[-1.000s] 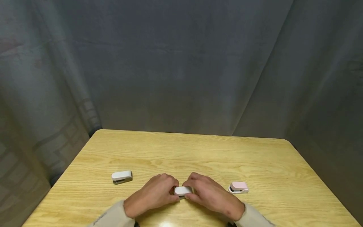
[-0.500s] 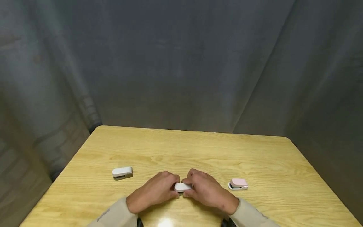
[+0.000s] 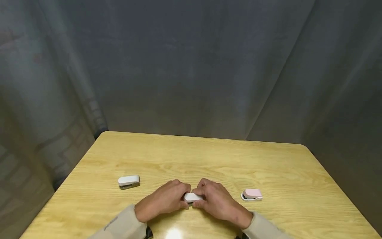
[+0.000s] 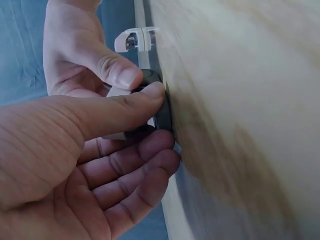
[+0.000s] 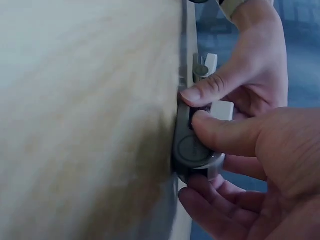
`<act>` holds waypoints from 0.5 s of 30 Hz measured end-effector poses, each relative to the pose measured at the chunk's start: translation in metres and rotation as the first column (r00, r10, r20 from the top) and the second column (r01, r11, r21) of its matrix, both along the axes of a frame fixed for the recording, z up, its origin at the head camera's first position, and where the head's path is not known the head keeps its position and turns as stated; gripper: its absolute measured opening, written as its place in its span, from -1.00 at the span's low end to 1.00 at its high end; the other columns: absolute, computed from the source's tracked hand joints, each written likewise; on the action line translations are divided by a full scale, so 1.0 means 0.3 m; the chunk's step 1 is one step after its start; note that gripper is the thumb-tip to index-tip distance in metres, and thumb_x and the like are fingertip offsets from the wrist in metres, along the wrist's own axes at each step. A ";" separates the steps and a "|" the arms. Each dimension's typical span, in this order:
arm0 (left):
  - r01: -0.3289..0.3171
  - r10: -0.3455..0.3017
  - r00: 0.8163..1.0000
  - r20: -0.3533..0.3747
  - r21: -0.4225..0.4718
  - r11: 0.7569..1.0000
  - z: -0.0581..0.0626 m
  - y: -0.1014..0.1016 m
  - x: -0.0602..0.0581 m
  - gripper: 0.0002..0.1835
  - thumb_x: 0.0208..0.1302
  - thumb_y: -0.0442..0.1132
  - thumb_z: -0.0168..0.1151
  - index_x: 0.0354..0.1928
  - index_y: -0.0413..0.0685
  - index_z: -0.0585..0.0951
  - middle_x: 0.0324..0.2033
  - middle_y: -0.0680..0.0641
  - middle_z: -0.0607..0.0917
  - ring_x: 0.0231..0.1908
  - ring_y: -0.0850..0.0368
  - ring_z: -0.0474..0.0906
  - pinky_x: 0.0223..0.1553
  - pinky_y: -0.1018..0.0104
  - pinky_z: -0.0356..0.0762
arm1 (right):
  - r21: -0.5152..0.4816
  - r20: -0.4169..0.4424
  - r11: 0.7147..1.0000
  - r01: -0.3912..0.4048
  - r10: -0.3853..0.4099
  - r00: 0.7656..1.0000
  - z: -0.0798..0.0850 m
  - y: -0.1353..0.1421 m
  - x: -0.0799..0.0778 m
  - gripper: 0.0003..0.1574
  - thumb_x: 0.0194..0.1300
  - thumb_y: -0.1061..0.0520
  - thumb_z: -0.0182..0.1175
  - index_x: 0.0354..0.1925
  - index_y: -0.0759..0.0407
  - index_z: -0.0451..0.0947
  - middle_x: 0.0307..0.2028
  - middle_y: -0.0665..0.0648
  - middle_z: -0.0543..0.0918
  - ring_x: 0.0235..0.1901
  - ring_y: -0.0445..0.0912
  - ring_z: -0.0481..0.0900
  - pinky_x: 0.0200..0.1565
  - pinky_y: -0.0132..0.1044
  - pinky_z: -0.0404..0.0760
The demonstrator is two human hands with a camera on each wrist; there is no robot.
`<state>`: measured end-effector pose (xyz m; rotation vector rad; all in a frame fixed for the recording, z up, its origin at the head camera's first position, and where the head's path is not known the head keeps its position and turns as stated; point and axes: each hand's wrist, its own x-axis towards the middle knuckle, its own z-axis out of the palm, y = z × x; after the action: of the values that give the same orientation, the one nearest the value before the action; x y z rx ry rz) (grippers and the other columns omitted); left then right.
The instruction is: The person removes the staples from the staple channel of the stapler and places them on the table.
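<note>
A small stapler with a white top and dark grey base sits at the table's near middle, between both hands. My left hand pinches its left end between thumb and fingers. At the other end, beside the round hinge, my right hand grips it likewise. Both thumbs lie along the near side, and the fingers partly cover the ends. In the right wrist view, a gap shows between the white top and the base. The base rests on or very near the tabletop.
A second white-and-grey stapler lies on the wooden table to the left. To the right is a pink-and-white stapler. Grey curtains hang behind the table and on both sides.
The head view has tilted slightly, shifting the table up in the picture. My right fingers have closed in a little along the stapler. The other two staplers stay where they were.
</note>
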<state>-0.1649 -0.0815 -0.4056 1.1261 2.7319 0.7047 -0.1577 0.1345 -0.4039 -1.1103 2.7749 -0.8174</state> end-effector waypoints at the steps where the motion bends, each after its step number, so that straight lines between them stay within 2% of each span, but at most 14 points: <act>1: -0.001 0.001 1.000 0.005 -0.002 1.000 -0.001 -0.001 0.001 -0.71 0.10 -0.25 0.61 -0.41 0.02 0.58 -0.58 0.27 0.48 -0.57 0.42 0.34 -0.51 0.48 0.37 | -0.006 0.003 1.000 0.004 -0.004 1.000 -0.004 0.000 0.005 -0.88 0.23 0.00 0.50 -0.25 -0.10 0.75 -0.29 -0.20 0.49 -0.38 -0.35 0.40 -0.37 -0.38 0.41; 7: 0.014 -0.014 1.000 0.023 0.016 1.000 0.002 0.002 -0.010 -0.71 0.05 -0.23 0.64 -0.40 0.01 0.60 -0.58 0.27 0.49 -0.57 0.41 0.33 -0.52 0.47 0.36 | -0.072 0.044 0.997 0.039 -0.036 0.998 -0.015 0.009 0.007 -0.74 0.22 0.04 0.50 -0.09 -0.02 0.80 -0.30 -0.23 0.49 -0.37 -0.33 0.42 -0.33 -0.38 0.44; 15: 0.006 -0.007 0.998 0.057 0.019 1.000 0.005 0.003 -0.016 -0.70 0.04 -0.20 0.64 -0.42 0.03 0.60 -0.60 0.26 0.46 -0.59 0.40 0.29 -0.54 0.46 0.32 | -0.130 0.152 0.991 0.034 -0.014 0.988 -0.012 0.022 -0.004 -0.72 0.24 0.05 0.49 -0.05 -0.03 0.80 -0.31 -0.22 0.51 -0.34 -0.27 0.45 -0.29 -0.36 0.46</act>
<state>-0.1697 -0.0806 -0.4042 1.1011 2.6784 0.7514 -0.1590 0.1412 -0.4075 -0.9887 2.6485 -1.0552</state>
